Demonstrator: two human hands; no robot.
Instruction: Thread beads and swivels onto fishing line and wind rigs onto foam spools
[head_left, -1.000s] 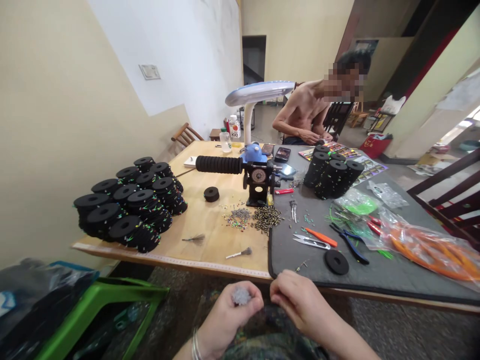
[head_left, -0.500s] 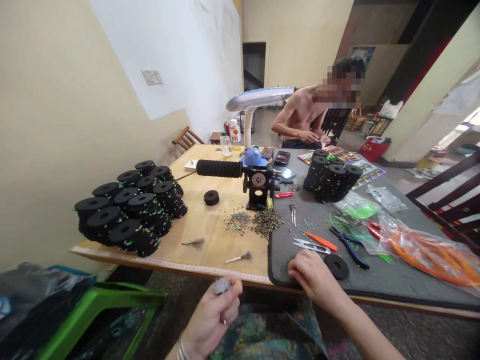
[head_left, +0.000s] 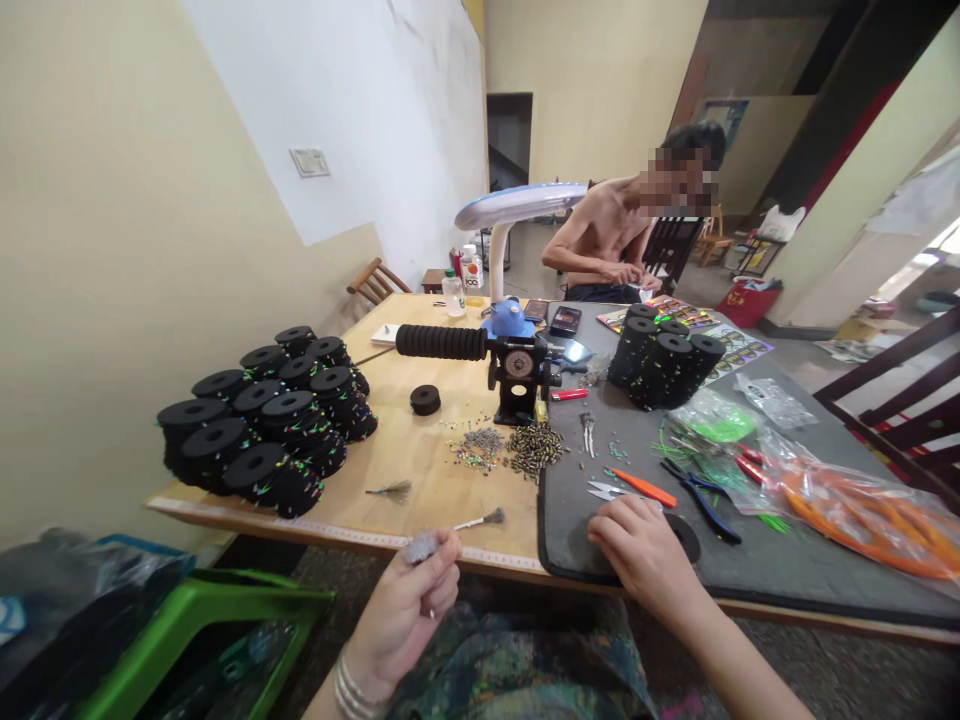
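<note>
My left hand [head_left: 412, 610] is closed around a grey bristly bundle [head_left: 421, 547] that sticks out above the thumb, just in front of the table's near edge. My right hand [head_left: 637, 545] rests over the grey mat with its fingers curled together; whatever they pinch, if anything, is hidden. Beside its fingers lie thread snips [head_left: 606, 490], their handle partly covered. A black foam disc [head_left: 685, 540] shows from behind the hand. On the wood between both hands is a brush-like bundle with a white stem [head_left: 480, 518], and a looser bristly bundle [head_left: 391, 491] lies farther left.
Stacks of black foam spools [head_left: 259, 465] crowd the left side; more spools [head_left: 664, 350] stand at right. A black winding device [head_left: 517, 375] and lamp [head_left: 499, 260] rise mid-table, with bead piles [head_left: 534, 450] before them. Pliers [head_left: 705, 500] and orange tubing [head_left: 855, 510] lie right. Another person sits behind.
My left hand has shifted left and slightly up with the grey bundle. My right hand has moved a little right, covering more of the foam disc and the snips. The view has tilted slightly.
</note>
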